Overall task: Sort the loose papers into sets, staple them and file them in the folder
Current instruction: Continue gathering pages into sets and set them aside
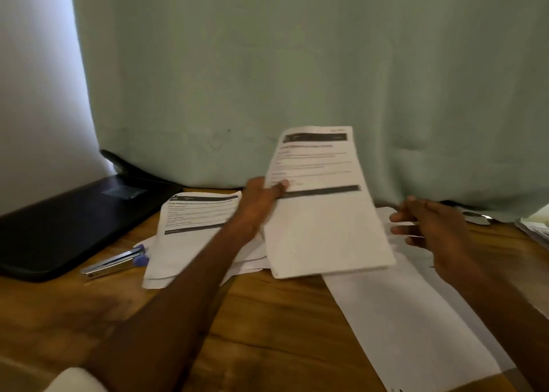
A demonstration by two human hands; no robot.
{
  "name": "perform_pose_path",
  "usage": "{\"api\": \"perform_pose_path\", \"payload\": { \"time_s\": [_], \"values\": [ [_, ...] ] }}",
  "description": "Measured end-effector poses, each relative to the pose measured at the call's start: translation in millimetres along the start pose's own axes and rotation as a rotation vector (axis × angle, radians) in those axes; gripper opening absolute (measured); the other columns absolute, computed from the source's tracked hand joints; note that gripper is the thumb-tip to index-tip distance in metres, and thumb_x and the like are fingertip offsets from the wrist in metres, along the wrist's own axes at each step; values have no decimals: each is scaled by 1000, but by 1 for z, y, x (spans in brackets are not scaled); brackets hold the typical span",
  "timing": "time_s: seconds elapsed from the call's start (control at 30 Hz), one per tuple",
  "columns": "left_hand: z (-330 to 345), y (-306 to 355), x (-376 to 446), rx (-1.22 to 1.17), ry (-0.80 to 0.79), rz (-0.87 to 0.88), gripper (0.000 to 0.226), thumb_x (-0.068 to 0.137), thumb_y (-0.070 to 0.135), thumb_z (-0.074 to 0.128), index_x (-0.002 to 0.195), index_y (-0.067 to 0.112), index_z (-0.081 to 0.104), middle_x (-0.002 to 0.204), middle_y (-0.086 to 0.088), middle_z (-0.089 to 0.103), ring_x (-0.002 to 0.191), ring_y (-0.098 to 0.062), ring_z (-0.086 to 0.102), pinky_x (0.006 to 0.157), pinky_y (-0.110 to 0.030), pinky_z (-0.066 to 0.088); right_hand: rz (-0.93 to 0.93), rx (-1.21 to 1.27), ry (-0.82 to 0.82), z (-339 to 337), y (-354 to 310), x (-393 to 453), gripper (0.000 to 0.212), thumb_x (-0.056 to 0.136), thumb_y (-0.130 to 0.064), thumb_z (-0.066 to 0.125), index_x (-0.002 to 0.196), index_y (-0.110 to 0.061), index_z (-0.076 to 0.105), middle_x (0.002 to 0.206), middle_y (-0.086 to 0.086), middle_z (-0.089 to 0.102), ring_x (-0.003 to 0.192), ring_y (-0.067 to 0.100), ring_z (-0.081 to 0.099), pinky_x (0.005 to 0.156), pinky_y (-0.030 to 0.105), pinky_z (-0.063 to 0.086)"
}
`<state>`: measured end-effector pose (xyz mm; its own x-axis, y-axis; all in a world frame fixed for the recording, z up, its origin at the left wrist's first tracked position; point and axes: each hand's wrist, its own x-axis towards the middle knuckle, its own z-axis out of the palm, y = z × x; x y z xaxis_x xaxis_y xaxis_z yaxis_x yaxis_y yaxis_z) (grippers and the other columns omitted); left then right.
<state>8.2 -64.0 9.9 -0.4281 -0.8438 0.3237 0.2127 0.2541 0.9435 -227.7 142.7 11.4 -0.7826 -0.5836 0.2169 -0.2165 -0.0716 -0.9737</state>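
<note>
One view is all we have, from the head camera, looking down at a wooden table (282,317) with a pale green curtain (297,64) filling the upper frame.

Centre frame, we hold a printed sheet (323,207) tilted up off the table in our left hand (258,204). What could go wrong: the sheet is held at its left edge only, so it may sag, slip or crease, and it could be dropped onto the wrong pile, since the other printed sheet (196,225) at centre left looks much alike. The blank papers (416,317) at lower right lie askew and reach towards the bottom edge of the frame, where a brush of the arm might sweep them off the table.

Our left thumb (280,186) presses on the printed face, with the other fingers hidden behind the sheet, so it is a pinch. Our right hand (430,228), at centre right, is spread loosely with fingers apart, just beside the sheet's right edge, holding nothing.

The stapler (114,262) lies at left, untouched, beside the dark folder (59,228) at the left of the frame.
</note>
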Motion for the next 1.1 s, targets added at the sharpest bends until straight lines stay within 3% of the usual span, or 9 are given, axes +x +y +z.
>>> {"api": "perform_pose_path", "payload": {
  "time_s": [0.1,0.2,0.33,0.5,0.63,0.73,0.83,0.97,1.1],
  "values": [
    [-73,19,6,33,281,100,17,97,13,70,113,14,70,96,0,74,77,-3,72,71,-19,55,-180,-206,-22,14,5,-10,14,102,-24,59,99,-18,71,83,4,77,69,23,74,60,32,50],
    [-149,22,-4,-9,508,110,13,100,17,67,113,18,67,114,-5,72,93,-15,72,83,-32,59,-369,-462,-103,38,5,-29,9,100,-25,63,98,-26,72,84,-6,76,68,11,72,70,33,57],
    [-210,4,-19,9,713,9,18,101,31,64,118,23,61,110,-1,72,97,-20,73,86,-52,61,-638,-678,-252,88,1,-62,14,99,-27,65,106,-34,74,100,-18,74,90,3,67,87,31,55],
    [-215,-2,-13,-47,753,13,29,103,30,61,131,21,58,120,-4,70,106,-20,72,90,-53,61,-789,-838,-646,167,-6,-82,38,110,-35,40,146,-41,50,151,-14,51,138,12,46,114,36,34],
    [-220,-10,-10,-161,836,-39,31,101,27,64,130,18,59,122,-4,69,108,-18,71,94,-48,60,-777,-1019,-797,196,8,-87,43,108,-55,30,147,-45,46,154,-19,47,147,8,34,122,57,8],
    [-218,-13,-9,-239,845,-80,19,100,26,66,118,25,61,116,-2,70,103,-17,73,90,-47,61,-714,-925,-669,186,13,-80,49,101,-65,40,116,-33,74,118,-15,73,112,5,61,113,47,34],
    [-214,-15,-7,-203,816,-82,32,101,23,66,132,17,59,122,-4,69,108,-19,71,94,-48,60,-692,-898,-422,165,16,-67,50,97,-65,50,82,-24,75,73,-10,70,69,7,61,71,30,47],
    [-202,-16,-7,-49,739,-52,29,102,19,64,130,14,58,121,-3,67,112,-18,67,95,-37,57,-495,-892,-337,156,19,-59,30,96,-57,60,105,-29,69,103,-11,68,94,9,61,81,28,48],
    [-193,-15,-10,1,655,-39,14,103,19,62,115,23,55,107,4,64,112,-21,66,97,-44,57,-385,-915,-286,159,22,-58,58,91,-65,61,136,-28,56,137,-5,59,121,17,58,96,39,49]
  ]
}}
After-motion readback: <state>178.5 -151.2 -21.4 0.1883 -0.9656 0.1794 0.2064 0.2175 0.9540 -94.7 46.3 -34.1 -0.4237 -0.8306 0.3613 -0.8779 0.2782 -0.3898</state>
